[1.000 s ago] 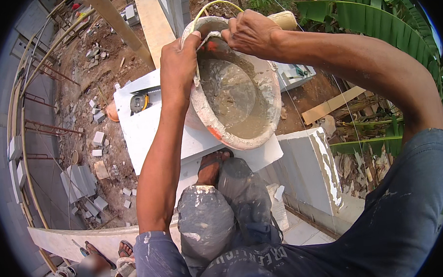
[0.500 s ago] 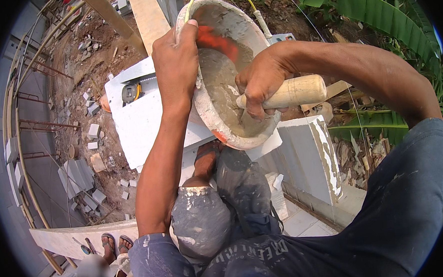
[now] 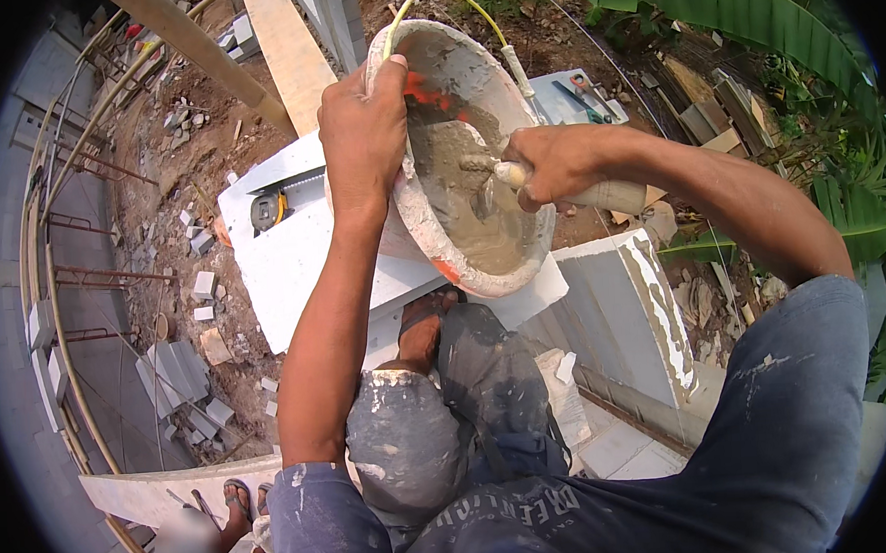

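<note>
A tilted bucket, its rim crusted with dried mortar and its inside showing a patch of orange, stands before me with a yellow handle arched over it. Wet grey mortar lies inside. My left hand is closed over the bucket's left rim. Wrapped round the thick wooden handle of a trowel, my right hand is at the right side of the bucket. The trowel's mortar-coated shank reaches into the bucket, and its blade is mostly covered by mortar.
White blocks lie under and beside the bucket, with a tape measure on them. To the right stands a block wall with mortar on its edge. Tools lie on a board. A person is at lower left.
My right hand has turned and lifted the trowel slightly, so its shank now shows above the mortar. The left hand keeps its hold on the rim. The view has shifted slightly.
</note>
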Demonstrator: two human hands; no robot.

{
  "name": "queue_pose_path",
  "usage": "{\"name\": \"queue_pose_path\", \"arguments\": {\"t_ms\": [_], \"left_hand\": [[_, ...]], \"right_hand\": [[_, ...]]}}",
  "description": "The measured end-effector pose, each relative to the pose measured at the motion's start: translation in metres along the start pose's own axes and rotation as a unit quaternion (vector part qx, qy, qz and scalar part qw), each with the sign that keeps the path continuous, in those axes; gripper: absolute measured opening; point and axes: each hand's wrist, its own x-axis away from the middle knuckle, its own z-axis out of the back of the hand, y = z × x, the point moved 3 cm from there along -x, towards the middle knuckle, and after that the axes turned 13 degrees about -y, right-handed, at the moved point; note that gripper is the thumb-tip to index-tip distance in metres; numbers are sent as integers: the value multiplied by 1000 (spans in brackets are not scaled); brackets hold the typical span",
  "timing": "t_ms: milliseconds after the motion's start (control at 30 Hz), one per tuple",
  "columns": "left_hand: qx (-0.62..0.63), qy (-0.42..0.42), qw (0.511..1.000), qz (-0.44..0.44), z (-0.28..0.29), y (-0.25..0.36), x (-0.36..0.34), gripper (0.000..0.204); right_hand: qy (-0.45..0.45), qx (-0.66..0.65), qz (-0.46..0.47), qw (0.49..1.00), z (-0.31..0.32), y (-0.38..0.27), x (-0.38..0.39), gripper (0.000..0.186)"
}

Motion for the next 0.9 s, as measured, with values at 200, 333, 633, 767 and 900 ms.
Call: {"name": "queue_pose_path", "arguments": {"t_ms": [200,333,633,767,900], "left_hand": [[-21,2,1000,3,4,7,-1,44],[0,11,1000,8,5,-6,-4,42],[13,-2,1000,4,1,-4,-7,44],[41,-1,999,6,14,1,-2,42],[9,-1,1000,-11,9,-3,-5,38]], "right_hand": [[-11,51,54,997,-23,-5,-18,35],[-10,-46,24,999,-2,-2,9,38],[46,79,-18,996,-9,10,-22,32],[-26,164,9,986,-17,-20,5,32],[229,360,-1,905,33,-28,9,20]]}}
